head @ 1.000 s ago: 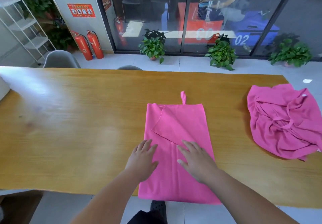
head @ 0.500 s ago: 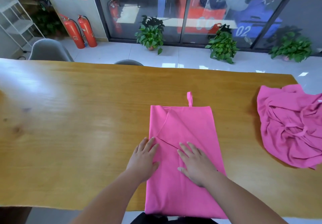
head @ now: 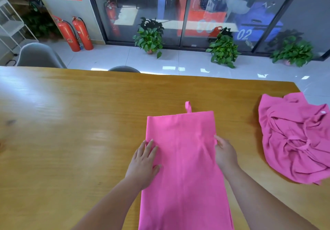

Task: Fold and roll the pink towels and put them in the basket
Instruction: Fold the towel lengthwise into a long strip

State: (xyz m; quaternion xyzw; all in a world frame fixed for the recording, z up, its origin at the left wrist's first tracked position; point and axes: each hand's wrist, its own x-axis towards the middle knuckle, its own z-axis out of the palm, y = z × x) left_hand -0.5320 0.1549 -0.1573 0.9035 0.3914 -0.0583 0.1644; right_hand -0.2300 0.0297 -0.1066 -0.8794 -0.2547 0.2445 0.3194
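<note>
Left hand (head: 142,160) lies flat, fingers straight, pressing the left edge of the folded pink towel (head: 184,167) on the wooden counter (head: 71,140). Right hand (head: 225,153) meets the right edge, fingertips half hidden: grip or touch, cannot tell. Crumpled pink towel (head: 294,140) sits well apart, far right. Beyond, potted plants (head: 150,36) and fire extinguishers (head: 67,35).

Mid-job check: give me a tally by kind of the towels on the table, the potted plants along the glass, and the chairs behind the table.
Pink towels: 2, the folded towel and the crumpled towel
Potted plants: 3, left plant, middle plant, right plant
Chairs: 2, grey chair, chair top
Total: 7
</note>
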